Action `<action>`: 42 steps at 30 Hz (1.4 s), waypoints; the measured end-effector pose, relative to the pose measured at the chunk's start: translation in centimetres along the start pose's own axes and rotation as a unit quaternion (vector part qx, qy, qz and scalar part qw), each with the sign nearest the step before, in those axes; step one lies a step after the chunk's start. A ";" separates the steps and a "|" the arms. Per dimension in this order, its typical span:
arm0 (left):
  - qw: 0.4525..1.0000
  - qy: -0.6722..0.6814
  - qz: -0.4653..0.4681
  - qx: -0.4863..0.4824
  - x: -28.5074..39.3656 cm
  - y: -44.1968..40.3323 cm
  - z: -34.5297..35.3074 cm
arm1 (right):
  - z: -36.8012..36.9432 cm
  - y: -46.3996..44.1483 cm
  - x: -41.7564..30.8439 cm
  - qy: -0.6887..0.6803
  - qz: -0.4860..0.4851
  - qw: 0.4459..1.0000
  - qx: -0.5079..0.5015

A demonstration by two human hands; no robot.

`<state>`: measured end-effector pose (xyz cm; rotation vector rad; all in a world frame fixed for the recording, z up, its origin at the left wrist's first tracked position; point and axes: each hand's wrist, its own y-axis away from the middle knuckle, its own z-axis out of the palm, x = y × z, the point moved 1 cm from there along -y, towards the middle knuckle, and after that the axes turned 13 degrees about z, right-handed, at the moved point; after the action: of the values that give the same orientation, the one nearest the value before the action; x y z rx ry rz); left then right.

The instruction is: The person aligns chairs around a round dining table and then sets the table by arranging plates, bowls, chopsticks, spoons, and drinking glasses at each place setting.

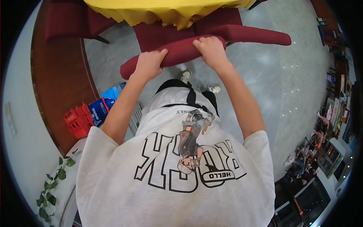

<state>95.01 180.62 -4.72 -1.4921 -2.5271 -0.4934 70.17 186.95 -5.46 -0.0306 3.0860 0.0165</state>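
A dark red upholstered chair [181,51] stands in front of me, seen from behind and above. My left hand [149,65] is closed over the left part of its padded backrest, thumb on the near side. Closer to the backrest's other end, my right hand [211,50] grips the same top edge. The undersides of the fingers are hidden behind the padding. To the right, a second dark red chair [261,34] has its backrest almost touching the first one. A yellow tablecloth [170,9] hangs over the table beyond the seats.
Another dark red chair [72,20] stands at the upper left beside a brown wood panel [60,83]. Red plastic crates [79,119] and blue boxes [101,108] sit at my left. Grey tiled floor [261,75] extends right, towards distant cluttered shelves [340,87] and seated people.
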 end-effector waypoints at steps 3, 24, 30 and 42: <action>1.000 0.015 0.013 0.000 1.0 1.6 0.7 | 0.4 2.3 -0.7 -0.012 0.004 1.000 0.004; 0.998 0.017 0.012 0.053 12.9 -1.2 2.4 | -1.2 12.2 -0.2 -0.194 0.021 0.975 0.104; 0.992 -0.070 0.016 0.108 19.0 -7.2 4.6 | -1.9 18.9 5.2 -0.261 0.127 0.957 0.019; 0.981 -0.109 -0.058 0.150 19.8 -12.7 6.0 | 0.4 30.8 15.7 -0.285 0.297 0.911 0.003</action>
<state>74.44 193.38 -6.73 -1.3556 -2.7130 0.0447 53.85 217.48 -6.38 0.7653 2.3945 0.0332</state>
